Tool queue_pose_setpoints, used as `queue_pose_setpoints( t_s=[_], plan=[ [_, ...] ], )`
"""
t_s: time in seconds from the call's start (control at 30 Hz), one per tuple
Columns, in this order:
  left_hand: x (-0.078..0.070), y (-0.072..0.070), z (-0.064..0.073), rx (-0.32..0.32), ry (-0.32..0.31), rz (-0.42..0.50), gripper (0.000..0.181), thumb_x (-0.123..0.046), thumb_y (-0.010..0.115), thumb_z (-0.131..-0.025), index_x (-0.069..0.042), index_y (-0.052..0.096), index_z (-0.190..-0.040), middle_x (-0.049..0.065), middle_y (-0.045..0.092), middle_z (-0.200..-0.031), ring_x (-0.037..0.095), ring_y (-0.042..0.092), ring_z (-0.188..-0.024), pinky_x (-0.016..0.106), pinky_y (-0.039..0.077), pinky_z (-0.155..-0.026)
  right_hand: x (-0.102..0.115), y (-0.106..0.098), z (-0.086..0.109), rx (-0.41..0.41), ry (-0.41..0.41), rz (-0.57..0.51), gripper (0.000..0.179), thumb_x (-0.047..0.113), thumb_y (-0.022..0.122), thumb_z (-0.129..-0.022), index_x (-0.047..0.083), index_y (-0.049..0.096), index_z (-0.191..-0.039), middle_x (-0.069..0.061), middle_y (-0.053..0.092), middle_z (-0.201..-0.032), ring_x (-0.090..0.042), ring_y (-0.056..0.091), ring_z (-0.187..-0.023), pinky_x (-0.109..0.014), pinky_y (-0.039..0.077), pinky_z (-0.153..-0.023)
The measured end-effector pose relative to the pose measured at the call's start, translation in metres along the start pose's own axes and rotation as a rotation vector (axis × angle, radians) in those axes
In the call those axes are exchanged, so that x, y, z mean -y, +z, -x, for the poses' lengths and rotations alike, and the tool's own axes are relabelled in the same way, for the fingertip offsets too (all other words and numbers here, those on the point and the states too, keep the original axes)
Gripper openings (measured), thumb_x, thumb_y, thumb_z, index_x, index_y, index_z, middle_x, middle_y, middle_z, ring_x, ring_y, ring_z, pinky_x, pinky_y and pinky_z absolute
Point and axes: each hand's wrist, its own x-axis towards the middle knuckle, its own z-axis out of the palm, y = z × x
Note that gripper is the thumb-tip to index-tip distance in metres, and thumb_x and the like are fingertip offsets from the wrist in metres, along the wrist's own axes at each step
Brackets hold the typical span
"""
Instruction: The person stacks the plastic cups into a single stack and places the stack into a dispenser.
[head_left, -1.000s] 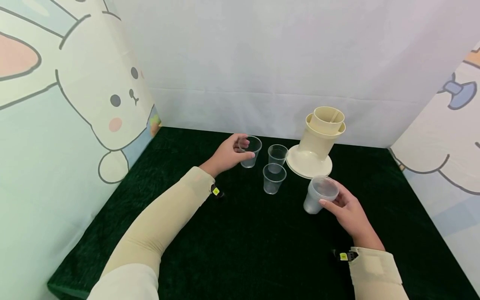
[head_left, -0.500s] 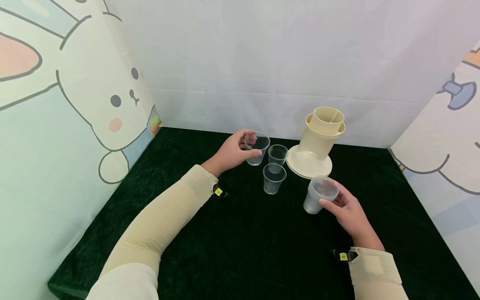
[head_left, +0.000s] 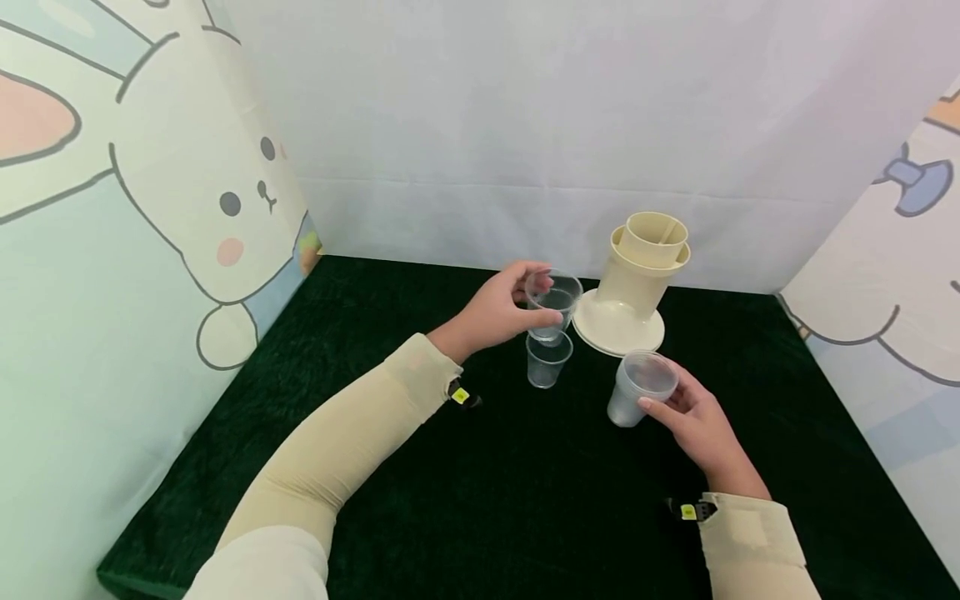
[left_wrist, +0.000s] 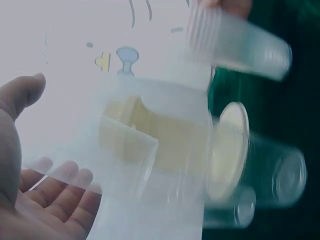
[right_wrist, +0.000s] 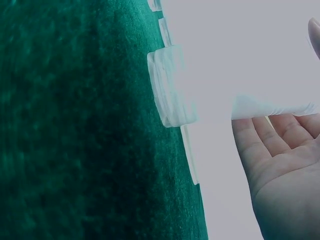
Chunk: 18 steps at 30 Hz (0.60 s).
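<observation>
My left hand [head_left: 504, 310] grips a clear plastic cup [head_left: 553, 293], fingers behind its rim and thumb in front. That cup overlaps the back cup, which is mostly hidden; whether one sits inside the other I cannot tell. Just in front, another clear plastic cup [head_left: 545, 367] stands upright on the dark green cloth [head_left: 465, 500]. Nearer and to the right, my right hand [head_left: 701, 425] holds a stack of clear plastic cups [head_left: 633, 396], thumb on the near side. The left wrist view shows the stack [left_wrist: 245, 45] sideways, partly out of frame.
A cream-coloured cylindrical stand [head_left: 637, 287] with a wide round base [head_left: 611, 325] rises behind the cup stack, close to the left hand's cup. A white curtain [head_left: 480, 133] hangs along the table's far edge. Cartoon-printed panels [head_left: 172, 275] flank both sides.
My left hand has carried its cup to the right, from beside the back cup to a spot overlapping it. The right hand and its stack have stayed in place.
</observation>
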Motion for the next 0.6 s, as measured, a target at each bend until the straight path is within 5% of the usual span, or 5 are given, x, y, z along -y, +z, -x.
queue_pose_setpoints(
  t_s=[0.6],
  plan=[
    [-0.034,0.059,-0.005,0.144,0.069,0.093,0.073,-0.034,0.084,-0.088,-0.011,0.049,-0.149,-0.007,0.060,-0.134,0.005,0.055,-0.123,0.024,0.045,-0.104,-0.002,-0.001,0.000,0.009,-0.014,-0.006,0.067,0.033,0.067,-0.103,0.016,0.037,-0.160,-0.016,0.048,-0.150,-0.012,0.056,-0.121,-0.012,0.048,-0.089]
  ],
)
